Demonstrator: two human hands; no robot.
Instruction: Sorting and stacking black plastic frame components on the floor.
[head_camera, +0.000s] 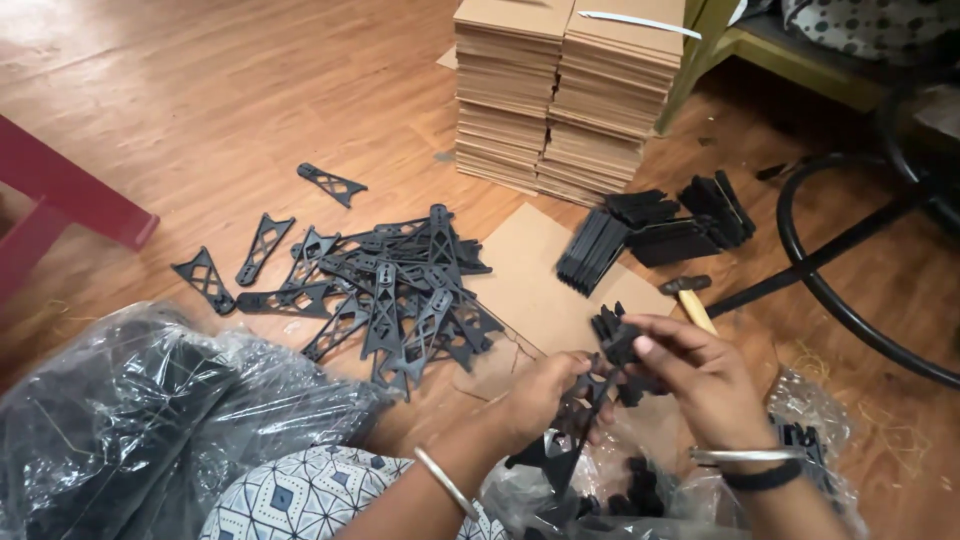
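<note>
Hands meet low in the head view, over a lap draped in patterned cloth (300, 495). Left hand (540, 400), a thin bangle on its wrist, has its grip clenched round a black plastic frame piece (565, 440), a flat tapering part with cut-out struts that hangs point-down from the fingers. Right hand (700, 375), with a bangle and a dark band on its wrist, pinches a small black toothed part (615, 335) at the top end of that frame piece; thumb and fingertips are closed on it, the two hands nearly touching.

Beneath them sits a clear plastic bag (620, 490) with more small black parts inside. To the left, a bigger crinkled plastic bag (130, 420) holds dark stock.

Out on the wooden floor (200, 110), a loose heap of matching frame pieces (400, 290) sprawls, several strays lying apart at its left edge. A flat cardboard sheet (540, 270) lies just beside the heap, and on its far edge a hammer (690, 295) with a pale wooden handle. Beyond that, bundles of black strips (660, 230) lean together. Two tall stacks of folded cardboard (560, 90) stand behind. A red furniture leg (60, 195) shows far left, a black metal ring base (850, 290) on the right.
</note>
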